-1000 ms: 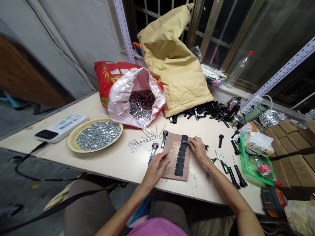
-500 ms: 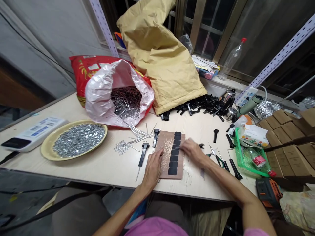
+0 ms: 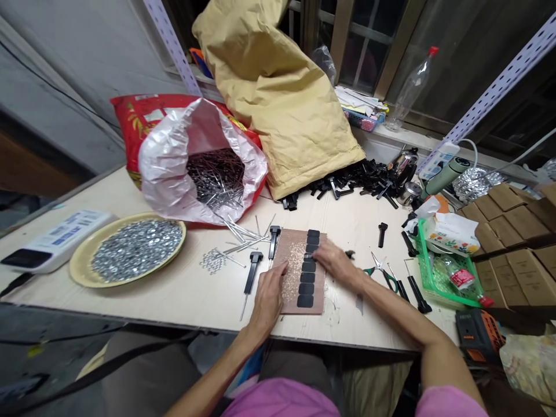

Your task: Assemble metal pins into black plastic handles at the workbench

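A brown board (image 3: 287, 304) lies on the table in front of me, with a column of black rounded pads (image 3: 306, 288) and a scatter of small pale bits (image 3: 296, 263) beside them. My left hand (image 3: 268, 289) lies flat along the board's left edge, fingers stretched out. At the upper pads, the fingers of my right hand (image 3: 333, 259) are pinched together; a small dark, shiny piece shows at their tips, too small to name. Left of the board are two black T-shaped handles (image 3: 251, 275), one with a metal rod sticking out.
A yellow dish (image 3: 78, 278) of metal washers stands left, near a red sack (image 3: 130, 124) of metal rods. Loose rods (image 3: 243, 237) lie beside it. Scissors (image 3: 382, 269) and a green basket (image 3: 428, 278) are right. Behind, a big paper bag (image 3: 282, 110) leans over black parts (image 3: 369, 176).
My right hand has shifted slightly up along the column of pads, its fingers still pinched. My left hand stays at the board's edge. The camera view has moved a little.
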A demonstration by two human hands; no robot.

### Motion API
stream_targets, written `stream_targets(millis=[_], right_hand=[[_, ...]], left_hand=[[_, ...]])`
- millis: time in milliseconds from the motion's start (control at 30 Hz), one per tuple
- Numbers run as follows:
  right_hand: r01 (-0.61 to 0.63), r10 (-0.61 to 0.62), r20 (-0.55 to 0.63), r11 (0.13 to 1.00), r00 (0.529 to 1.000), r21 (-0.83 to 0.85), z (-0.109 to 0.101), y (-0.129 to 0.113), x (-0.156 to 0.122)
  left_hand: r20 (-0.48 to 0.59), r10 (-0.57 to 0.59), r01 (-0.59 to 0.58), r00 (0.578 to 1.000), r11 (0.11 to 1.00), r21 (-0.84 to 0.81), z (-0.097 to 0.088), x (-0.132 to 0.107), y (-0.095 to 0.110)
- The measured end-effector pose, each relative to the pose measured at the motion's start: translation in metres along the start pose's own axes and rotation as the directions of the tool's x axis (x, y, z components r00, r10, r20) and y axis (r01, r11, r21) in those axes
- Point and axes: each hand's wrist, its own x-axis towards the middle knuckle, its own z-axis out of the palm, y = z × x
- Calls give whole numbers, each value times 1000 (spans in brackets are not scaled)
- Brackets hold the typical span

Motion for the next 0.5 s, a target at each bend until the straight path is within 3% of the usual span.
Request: stream_targets(millis=[133,233,367,433,500], right_hand=[[159,-160,55,987,986,28,12,-13,-18],[122,-124,57,992,991,37,11,-21,-18],[33,-46,165,996,985,79,-16,-25,-24],[-9,-18,256,994,967,106,-37,-28,-58],[-73,45,282,993,958,91,-60,-33,-114]], left_hand=[[-2,-5,5,1000,1000,20,-1,2,3],[6,9,-9,1000,1000,29,-2,2,5],[13,14,-14,1000,1000,20,-4,1,7],[6,12,-12,1000,1000,16,-4,1,6],[0,13,-13,1000,1000,7,-3,1,5]])
